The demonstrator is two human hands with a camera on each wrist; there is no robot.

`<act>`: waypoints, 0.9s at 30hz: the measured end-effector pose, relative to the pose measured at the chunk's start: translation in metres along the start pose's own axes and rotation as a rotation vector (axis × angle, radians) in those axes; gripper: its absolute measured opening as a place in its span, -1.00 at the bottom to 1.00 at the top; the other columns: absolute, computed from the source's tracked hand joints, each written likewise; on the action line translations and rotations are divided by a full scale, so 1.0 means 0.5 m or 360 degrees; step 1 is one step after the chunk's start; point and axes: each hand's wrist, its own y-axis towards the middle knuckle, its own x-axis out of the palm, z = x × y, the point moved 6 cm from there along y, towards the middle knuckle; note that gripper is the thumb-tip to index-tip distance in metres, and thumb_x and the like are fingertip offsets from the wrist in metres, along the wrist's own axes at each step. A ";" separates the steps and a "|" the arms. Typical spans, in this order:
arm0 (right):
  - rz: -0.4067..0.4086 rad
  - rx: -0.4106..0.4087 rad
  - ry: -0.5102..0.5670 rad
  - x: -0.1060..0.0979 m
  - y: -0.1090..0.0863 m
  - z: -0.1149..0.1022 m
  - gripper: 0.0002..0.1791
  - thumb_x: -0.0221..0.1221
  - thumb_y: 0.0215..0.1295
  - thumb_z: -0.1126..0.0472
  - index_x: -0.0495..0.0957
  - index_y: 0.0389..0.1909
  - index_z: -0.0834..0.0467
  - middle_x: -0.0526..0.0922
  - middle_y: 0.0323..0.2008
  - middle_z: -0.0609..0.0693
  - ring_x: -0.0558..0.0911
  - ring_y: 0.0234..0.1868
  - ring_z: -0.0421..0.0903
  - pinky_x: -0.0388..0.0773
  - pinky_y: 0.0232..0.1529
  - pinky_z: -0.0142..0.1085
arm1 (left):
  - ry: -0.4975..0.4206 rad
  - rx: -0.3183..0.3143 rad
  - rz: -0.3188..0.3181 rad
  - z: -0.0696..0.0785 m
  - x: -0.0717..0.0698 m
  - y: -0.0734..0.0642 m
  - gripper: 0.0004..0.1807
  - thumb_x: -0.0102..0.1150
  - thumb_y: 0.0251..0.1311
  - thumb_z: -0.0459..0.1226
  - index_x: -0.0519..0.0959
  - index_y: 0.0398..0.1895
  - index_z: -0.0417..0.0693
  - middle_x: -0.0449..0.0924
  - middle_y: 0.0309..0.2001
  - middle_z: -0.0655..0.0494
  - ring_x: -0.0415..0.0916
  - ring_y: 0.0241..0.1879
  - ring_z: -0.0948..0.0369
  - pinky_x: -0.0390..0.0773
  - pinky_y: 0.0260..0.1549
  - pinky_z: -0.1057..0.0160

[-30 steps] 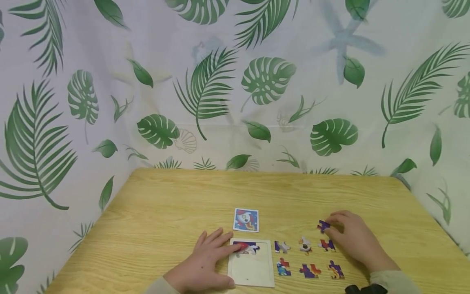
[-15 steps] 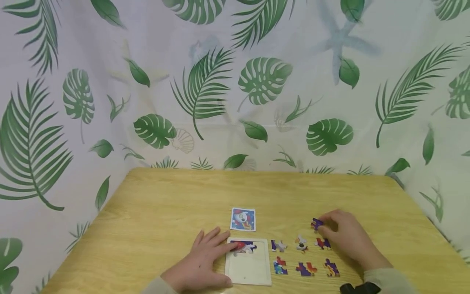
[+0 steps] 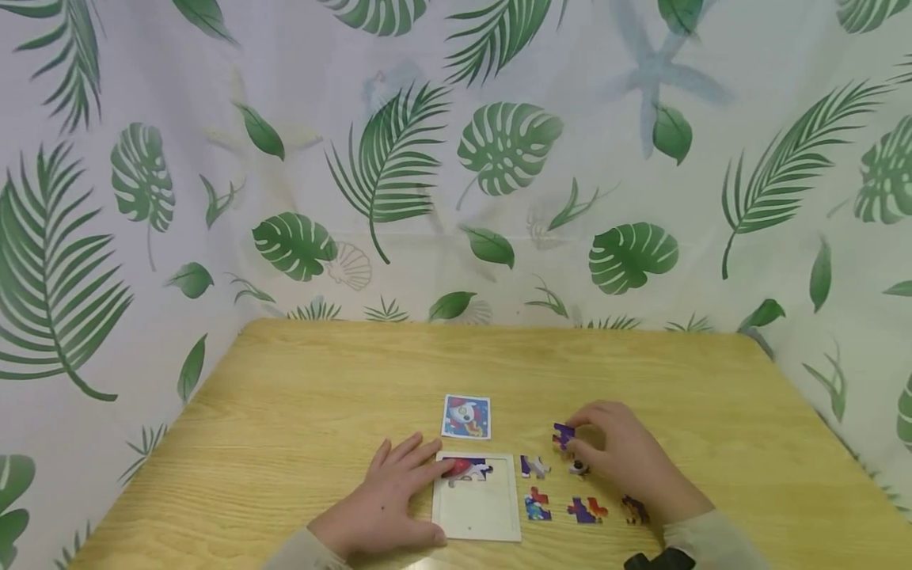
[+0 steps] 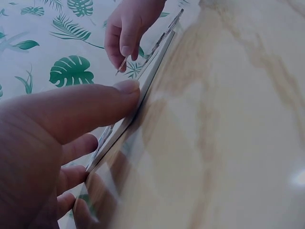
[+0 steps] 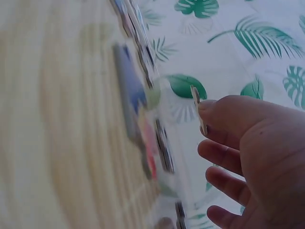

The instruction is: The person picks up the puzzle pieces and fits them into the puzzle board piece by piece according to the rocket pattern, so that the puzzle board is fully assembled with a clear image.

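In the head view my left hand (image 3: 388, 503) lies with spread fingers at the left side of a shallow white puzzle tray (image 3: 477, 535). Its index fingertip presses on joined puzzle pieces (image 3: 479, 469) in the tray's upper left corner, and the thumb rests at the lower left rim. My right hand (image 3: 623, 455) pinches a purple jigsaw piece (image 3: 562, 436) between thumb and fingers, right of the tray's top. The right wrist view shows that piece (image 5: 198, 110) edge-on, raised above the table.
Loose pieces lie right of the tray: a purple-grey one (image 3: 534, 467), a red-blue one (image 3: 537, 504), a purple-orange one (image 3: 587, 511) and a partly covered one (image 3: 634, 511). The right hand overlaps others. Beyond the tray lies a picture card (image 3: 466, 417). A leaf-print curtain (image 3: 427, 198) backs the table.
My right hand has carried the purple jigsaw piece leftward from the far right of the loose pieces toward the tray. The left hand keeps its place on the tray; the head view shifts slightly.
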 end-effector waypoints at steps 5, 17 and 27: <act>-0.0061 -0.0007 0.0033 0.027 0.005 -0.044 -0.81 0.37 0.28 0.10 0.69 -0.11 -0.05 0.60 0.04 -0.04 0.49 0.18 0.11 0.40 0.24 0.15 | -0.0002 -0.0001 0.0013 0.003 0.003 -0.002 -0.02 0.34 0.03 0.27 0.25 0.56 0.31 0.02 0.59 0.15 -0.25 0.59 -0.04 -0.39 0.42 -0.32; -0.0119 -0.0236 -0.0046 0.066 0.022 -0.113 -0.85 0.39 0.25 0.08 0.68 -0.18 -0.09 0.61 -0.07 -0.18 0.54 0.08 -0.05 0.48 0.19 0.02 | -0.0028 0.0017 0.0001 0.003 -0.007 0.009 -0.04 0.32 0.04 0.30 0.26 0.55 0.34 0.01 0.60 0.14 -0.25 0.59 -0.05 -0.43 0.41 -0.32; -0.0283 -0.0184 -0.0082 0.106 0.019 -0.122 -0.82 0.38 0.25 0.02 0.69 -0.15 -0.12 0.60 -0.01 -0.21 0.49 0.15 -0.11 0.43 0.26 -0.02 | -0.0053 -0.0029 -0.0020 0.002 0.002 0.001 -0.03 0.36 0.00 0.25 0.27 0.54 0.34 0.02 0.59 0.16 -0.26 0.59 -0.03 -0.43 0.41 -0.31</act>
